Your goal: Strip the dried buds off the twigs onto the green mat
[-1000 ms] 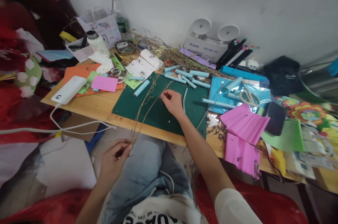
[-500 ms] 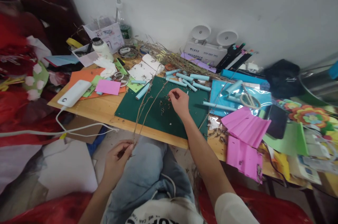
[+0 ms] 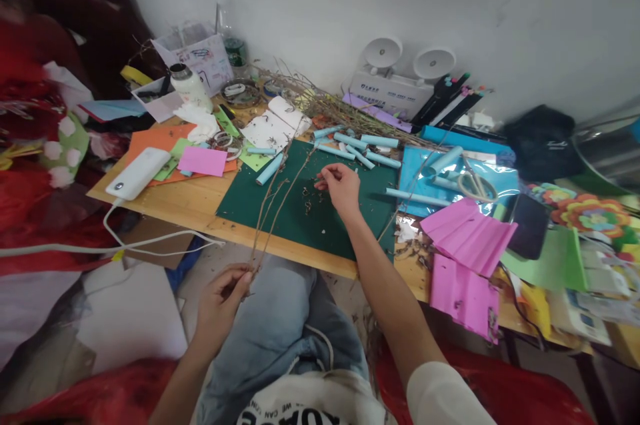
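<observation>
Between the thumb and fingers of my left hand [image 3: 223, 301] are the lower ends of a few thin dry twigs [image 3: 276, 211]. They slant up from the table's front edge over a dark green mat [image 3: 240, 201]. My right hand [image 3: 342, 191] is above the middle of that mat, its fingers bent together in a pinch. Whatever they hold, if anything, is too small to make out. Dark dried crumbs [image 3: 307, 201] lie just left of my right fingertips. Several light blue paper tubes [image 3: 351, 141] rest along the mat's back edge.
A white power bank [image 3: 138, 175] with a cable lies at the left. A bundle of dry branches [image 3: 345, 113] runs along the wall. To the right are scissors [image 3: 476, 183], folded pink paper [image 3: 467, 235] and a phone [image 3: 527, 225]. A white bottle [image 3: 191, 88] stands back left.
The view has shifted slightly. My right hand stays over the mat with its fingers a little differently bent. My left hand keeps its hold on the twigs.
</observation>
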### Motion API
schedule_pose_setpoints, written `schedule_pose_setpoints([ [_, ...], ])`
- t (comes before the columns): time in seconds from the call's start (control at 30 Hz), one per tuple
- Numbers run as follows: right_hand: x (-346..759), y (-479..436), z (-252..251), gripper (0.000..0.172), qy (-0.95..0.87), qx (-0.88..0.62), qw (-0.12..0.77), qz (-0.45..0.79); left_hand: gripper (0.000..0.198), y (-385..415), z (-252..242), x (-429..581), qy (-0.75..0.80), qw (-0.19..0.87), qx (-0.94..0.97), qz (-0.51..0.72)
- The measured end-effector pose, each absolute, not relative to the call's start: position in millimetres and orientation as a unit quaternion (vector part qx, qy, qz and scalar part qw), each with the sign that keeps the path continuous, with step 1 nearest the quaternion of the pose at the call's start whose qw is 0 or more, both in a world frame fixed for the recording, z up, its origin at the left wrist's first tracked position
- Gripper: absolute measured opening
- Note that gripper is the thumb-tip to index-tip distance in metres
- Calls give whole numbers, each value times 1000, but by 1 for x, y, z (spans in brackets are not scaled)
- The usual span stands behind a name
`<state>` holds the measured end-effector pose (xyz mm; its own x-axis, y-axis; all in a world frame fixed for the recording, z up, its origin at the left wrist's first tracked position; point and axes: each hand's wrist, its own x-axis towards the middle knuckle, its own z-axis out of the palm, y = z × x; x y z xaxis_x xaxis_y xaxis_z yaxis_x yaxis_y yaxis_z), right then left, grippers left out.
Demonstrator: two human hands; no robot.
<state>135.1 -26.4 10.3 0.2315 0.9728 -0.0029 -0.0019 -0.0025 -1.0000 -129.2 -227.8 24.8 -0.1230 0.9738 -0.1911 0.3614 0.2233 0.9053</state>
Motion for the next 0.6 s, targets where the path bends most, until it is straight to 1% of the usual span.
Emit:
schedule_pose_setpoints([
  [0.2, 135, -23, 9, 41, -420, -501, 588, 476, 34, -229, 26, -132, 656, 422, 510, 364],
  [0.37, 132, -24, 10, 30, -390, -505, 597, 486, 34, -230, 26, -134, 660, 418, 510, 361],
  [0.47, 133, -24, 9, 30, -391, -517, 594, 476, 34, -230, 26, -135, 660, 421, 506, 363],
  [0.6, 136, -24, 9, 31, -436, -557, 565, 424, 32, -229, 27, -134, 659, 426, 500, 367],
])
